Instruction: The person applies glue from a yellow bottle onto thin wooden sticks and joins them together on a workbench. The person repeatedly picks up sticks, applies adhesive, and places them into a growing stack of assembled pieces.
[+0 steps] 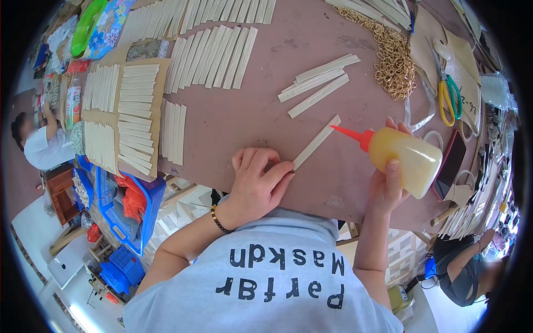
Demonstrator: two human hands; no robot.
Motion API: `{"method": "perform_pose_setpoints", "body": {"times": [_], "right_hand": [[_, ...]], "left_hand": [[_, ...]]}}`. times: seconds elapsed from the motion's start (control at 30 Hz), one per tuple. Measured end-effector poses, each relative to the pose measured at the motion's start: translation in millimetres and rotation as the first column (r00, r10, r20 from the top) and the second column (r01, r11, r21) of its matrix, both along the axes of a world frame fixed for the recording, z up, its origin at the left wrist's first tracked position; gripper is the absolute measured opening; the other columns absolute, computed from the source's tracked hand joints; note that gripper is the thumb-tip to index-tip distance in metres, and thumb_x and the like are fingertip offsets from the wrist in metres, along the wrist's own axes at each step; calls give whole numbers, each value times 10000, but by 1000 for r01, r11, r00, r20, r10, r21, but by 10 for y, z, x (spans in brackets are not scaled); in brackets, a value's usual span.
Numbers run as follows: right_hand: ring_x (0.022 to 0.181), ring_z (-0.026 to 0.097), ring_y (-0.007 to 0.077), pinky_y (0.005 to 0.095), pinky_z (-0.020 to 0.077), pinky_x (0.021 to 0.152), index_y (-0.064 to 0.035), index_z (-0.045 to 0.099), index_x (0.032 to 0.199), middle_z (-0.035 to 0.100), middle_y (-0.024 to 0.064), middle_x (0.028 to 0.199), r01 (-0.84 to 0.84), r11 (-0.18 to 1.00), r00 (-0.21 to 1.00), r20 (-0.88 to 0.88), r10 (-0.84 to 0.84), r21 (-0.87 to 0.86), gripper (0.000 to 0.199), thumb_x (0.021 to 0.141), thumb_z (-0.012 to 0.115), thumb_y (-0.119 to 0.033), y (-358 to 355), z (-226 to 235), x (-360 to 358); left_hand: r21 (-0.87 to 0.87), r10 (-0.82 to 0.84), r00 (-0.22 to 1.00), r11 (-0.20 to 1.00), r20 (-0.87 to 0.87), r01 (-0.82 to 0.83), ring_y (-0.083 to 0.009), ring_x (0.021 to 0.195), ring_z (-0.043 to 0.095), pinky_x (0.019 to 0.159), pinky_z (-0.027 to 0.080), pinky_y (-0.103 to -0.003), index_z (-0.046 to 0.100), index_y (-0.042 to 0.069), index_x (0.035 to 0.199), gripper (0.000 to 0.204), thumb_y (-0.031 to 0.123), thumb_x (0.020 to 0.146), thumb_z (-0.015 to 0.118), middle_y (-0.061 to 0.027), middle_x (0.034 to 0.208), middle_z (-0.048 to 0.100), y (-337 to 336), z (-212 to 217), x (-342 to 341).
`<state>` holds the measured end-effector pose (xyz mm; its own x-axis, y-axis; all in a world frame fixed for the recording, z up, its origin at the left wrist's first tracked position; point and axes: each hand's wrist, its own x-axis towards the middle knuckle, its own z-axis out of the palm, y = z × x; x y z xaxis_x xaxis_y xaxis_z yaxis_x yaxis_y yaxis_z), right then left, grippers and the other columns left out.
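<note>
My left hand (pixel 260 176) pinches the near end of a narrow pale strip (pixel 317 142) between thumb and forefinger, holding it against the brown tabletop. In my right hand (pixel 387 186) is a squeeze bottle (pixel 407 158) of yellowish glue-like liquid, tilted to the left. Its red nozzle (pixel 348 132) points at the far end of that strip; whether the tip touches it I cannot tell. Just beyond lie several loose strips (pixel 319 95) of the same kind.
Rows of pale strips (pixel 214 58) and strip-covered boards (pixel 162 111) occupy the left. A gold chain heap (pixel 393 64), scissors (pixel 448 97) and a phone (pixel 451 165) lie right. Blue baskets (pixel 145 208) stand below the left edge. Other people sit at far left (pixel 49 145) and lower right (pixel 461 272).
</note>
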<state>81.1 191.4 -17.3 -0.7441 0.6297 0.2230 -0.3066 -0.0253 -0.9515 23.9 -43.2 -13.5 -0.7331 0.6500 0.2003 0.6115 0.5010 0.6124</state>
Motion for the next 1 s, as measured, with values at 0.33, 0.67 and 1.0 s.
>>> {"method": "perform_pose_setpoints", "body": {"times": [0.33, 0.67, 1.0], "right_hand": [[1221, 462, 432, 524, 457, 971, -9, 397, 1310, 466, 205, 1302, 9, 1000, 1000, -13, -9, -14, 569, 849, 663, -210, -8, -7, 20], [1200, 484, 408, 533, 444, 966, -87, 383, 1325, 502, 181, 1267, -109, 985, 993, 32, 114, -130, 627, 810, 706, -244, -234, 41, 158], [1162, 517, 392, 523, 451, 943, -134, 355, 1278, 517, 183, 1232, -118, 971, 989, 65, 134, -207, 694, 748, 783, -265, -377, 49, 232]], "left_hand": [[-7, -6, 1000, 1000, 14, 6, -208, 822, 482, 785, 310, -384, 645, 138, 953, 283, 51, 699, 735, -26, 898, 502, -6, 18, -9], [27, 18, 999, 999, 47, -19, -228, 827, 491, 779, 317, -376, 632, 113, 953, 276, 43, 702, 722, -41, 894, 506, -43, 41, -17], [50, 49, 999, 998, 24, -50, -218, 817, 501, 781, 324, -367, 622, 101, 936, 255, 12, 710, 700, -37, 878, 517, -118, 6, -32]]}}
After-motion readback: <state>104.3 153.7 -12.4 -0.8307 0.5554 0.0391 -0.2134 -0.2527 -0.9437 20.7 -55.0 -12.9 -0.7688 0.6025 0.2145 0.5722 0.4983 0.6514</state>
